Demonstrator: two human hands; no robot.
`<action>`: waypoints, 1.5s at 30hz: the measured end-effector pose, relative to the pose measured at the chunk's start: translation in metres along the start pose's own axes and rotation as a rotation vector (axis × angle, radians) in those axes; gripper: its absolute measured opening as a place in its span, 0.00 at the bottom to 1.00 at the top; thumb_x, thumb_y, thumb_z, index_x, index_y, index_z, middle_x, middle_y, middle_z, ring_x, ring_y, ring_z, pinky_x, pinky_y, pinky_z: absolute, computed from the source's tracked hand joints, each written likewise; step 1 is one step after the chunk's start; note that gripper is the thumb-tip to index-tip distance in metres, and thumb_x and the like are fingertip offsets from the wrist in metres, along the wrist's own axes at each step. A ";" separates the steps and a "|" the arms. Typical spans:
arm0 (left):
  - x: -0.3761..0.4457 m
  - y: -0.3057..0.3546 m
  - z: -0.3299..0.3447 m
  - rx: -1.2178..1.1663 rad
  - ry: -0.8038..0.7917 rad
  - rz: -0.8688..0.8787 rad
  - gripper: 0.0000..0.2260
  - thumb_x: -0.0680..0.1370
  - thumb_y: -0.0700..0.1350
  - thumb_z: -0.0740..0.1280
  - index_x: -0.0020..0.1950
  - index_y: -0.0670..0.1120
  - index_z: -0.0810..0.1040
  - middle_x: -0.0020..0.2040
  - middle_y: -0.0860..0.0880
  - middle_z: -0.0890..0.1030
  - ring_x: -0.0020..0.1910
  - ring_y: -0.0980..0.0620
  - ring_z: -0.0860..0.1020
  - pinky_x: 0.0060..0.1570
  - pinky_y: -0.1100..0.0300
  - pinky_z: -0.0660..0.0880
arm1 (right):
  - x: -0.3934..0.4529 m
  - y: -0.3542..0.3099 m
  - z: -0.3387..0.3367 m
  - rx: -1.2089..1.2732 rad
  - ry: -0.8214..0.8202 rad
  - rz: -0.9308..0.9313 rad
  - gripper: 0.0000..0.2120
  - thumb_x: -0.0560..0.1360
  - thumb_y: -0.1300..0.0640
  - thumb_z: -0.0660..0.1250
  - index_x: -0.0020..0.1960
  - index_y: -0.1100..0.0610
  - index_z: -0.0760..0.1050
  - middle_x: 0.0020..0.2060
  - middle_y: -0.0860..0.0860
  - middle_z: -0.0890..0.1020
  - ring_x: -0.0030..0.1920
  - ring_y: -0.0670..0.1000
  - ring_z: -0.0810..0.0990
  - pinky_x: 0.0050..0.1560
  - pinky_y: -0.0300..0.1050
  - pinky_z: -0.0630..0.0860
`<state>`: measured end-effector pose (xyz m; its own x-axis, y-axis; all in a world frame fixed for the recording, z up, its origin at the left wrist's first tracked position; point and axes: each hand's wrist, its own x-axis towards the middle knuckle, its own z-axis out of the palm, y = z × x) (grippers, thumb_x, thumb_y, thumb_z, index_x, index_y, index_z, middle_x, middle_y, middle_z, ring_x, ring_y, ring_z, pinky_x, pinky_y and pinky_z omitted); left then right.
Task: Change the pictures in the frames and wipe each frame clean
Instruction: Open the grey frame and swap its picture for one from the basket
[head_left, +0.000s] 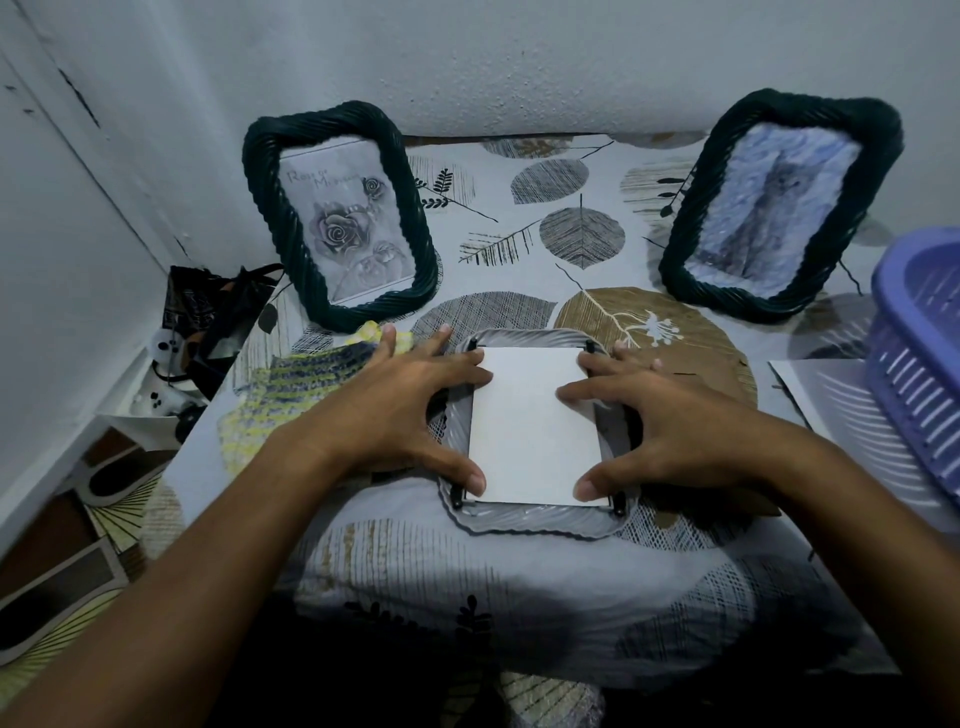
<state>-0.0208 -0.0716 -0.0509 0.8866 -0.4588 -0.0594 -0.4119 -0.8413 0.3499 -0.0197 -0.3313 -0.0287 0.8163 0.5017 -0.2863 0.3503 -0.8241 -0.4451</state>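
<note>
Seen from your head camera, your left hand (410, 405) and right hand (670, 421) spread open, fingertips pinning a white picture sheet (535, 431) into the face-down grey frame (540, 525) at the desk's (519, 249) near centre. Uneven pressure could skew the sheet or crease its corners against the black clips (619, 506).

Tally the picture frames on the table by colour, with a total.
Dark green frames, standing upright: 2, rose picture frame and blue picture frame
Grey frame, lying face down under both hands: 1
Total: 3
</note>
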 end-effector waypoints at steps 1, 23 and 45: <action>0.000 0.000 0.000 0.000 0.000 -0.001 0.52 0.53 0.76 0.65 0.73 0.55 0.66 0.77 0.58 0.59 0.72 0.67 0.40 0.73 0.44 0.33 | 0.000 0.000 0.000 -0.007 -0.001 0.000 0.43 0.62 0.37 0.75 0.73 0.40 0.61 0.77 0.42 0.48 0.76 0.44 0.40 0.76 0.51 0.39; 0.005 -0.004 0.001 0.028 0.003 0.032 0.56 0.50 0.82 0.58 0.73 0.55 0.66 0.76 0.58 0.60 0.73 0.65 0.41 0.73 0.43 0.33 | -0.001 0.000 -0.001 -0.019 0.006 -0.003 0.44 0.62 0.38 0.75 0.73 0.40 0.61 0.77 0.42 0.48 0.76 0.44 0.40 0.75 0.50 0.39; 0.004 -0.003 -0.003 0.008 -0.009 0.032 0.54 0.51 0.81 0.60 0.73 0.56 0.67 0.77 0.59 0.58 0.74 0.64 0.42 0.73 0.44 0.33 | 0.002 0.004 0.001 -0.025 0.022 0.001 0.44 0.62 0.37 0.75 0.73 0.40 0.61 0.77 0.43 0.48 0.77 0.47 0.40 0.76 0.56 0.41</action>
<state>-0.0159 -0.0701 -0.0491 0.8710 -0.4880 -0.0567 -0.4417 -0.8285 0.3443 -0.0170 -0.3330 -0.0319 0.8268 0.4947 -0.2678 0.3601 -0.8312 -0.4237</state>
